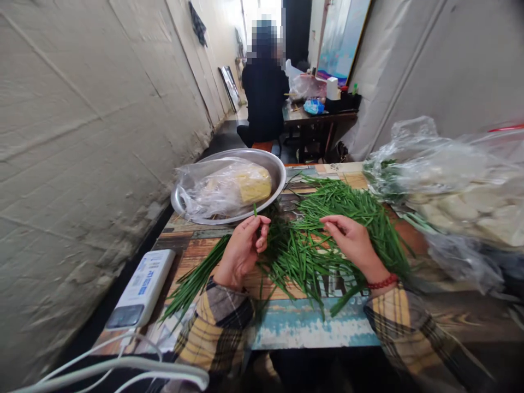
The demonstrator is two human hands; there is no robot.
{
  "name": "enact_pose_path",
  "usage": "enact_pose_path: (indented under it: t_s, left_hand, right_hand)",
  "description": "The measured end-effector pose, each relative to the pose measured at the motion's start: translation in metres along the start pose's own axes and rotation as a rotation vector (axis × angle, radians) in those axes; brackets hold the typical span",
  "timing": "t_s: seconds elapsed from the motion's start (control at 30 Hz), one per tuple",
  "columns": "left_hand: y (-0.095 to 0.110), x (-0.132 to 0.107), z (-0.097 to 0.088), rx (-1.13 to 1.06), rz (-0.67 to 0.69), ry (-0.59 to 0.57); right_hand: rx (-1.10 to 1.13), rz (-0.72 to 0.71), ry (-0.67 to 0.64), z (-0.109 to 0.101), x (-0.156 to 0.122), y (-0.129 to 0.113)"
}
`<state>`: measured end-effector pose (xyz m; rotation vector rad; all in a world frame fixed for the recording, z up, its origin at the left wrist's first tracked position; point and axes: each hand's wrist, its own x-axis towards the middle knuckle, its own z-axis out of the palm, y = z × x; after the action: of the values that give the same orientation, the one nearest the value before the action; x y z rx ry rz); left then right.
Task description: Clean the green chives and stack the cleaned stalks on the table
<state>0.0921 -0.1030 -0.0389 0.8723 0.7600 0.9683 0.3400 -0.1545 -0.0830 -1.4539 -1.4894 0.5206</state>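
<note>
My left hand (245,248) pinches a green chive, whose tip (255,209) pokes up above thumb and forefinger. Beside its wrist lies a neat bundle of chives (196,278), aligned lengthwise and partly hidden by the hand and sleeve. My right hand (352,240) hovers over or rests on the loose chive pile (344,202); which of these I cannot tell. Its thumb and forefinger are drawn together toward the left, and anything between them is too small to make out. More loose chives (298,262) spread between the two hands.
A metal basin (282,174) holds a plastic-wrapped yellowish block (254,183). Clear bags of pale pieces (462,210) crowd the right side. A white power bank (143,286) with cables (164,365) lies left on the patterned table (303,325). Another person (265,98) sits beyond.
</note>
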Motion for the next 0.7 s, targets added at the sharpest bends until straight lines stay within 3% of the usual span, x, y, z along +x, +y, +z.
enact_pose_path:
  t_s: [0.17,0.33,0.6,0.7]
  left_hand:
    - [-0.011,0.0,0.0,-0.03,-0.074,-0.003]
    - [-0.02,0.002,0.006,-0.036,-0.089,-0.036]
    - [-0.024,0.005,0.0,-0.047,-0.074,-0.02]
    - [-0.024,0.006,-0.001,-0.056,-0.064,-0.017]
  right_hand:
    - [-0.521,-0.257,-0.122,0.017,-0.003,0.004]
    - [-0.724,-0.331,-0.13,0.033,0.002,-0.004]
    - [-0.546,-0.26,0.028,0.032,0.008,-0.001]
    - [-0.419,-0.294,-0.079,0.026,0.008,0.002]
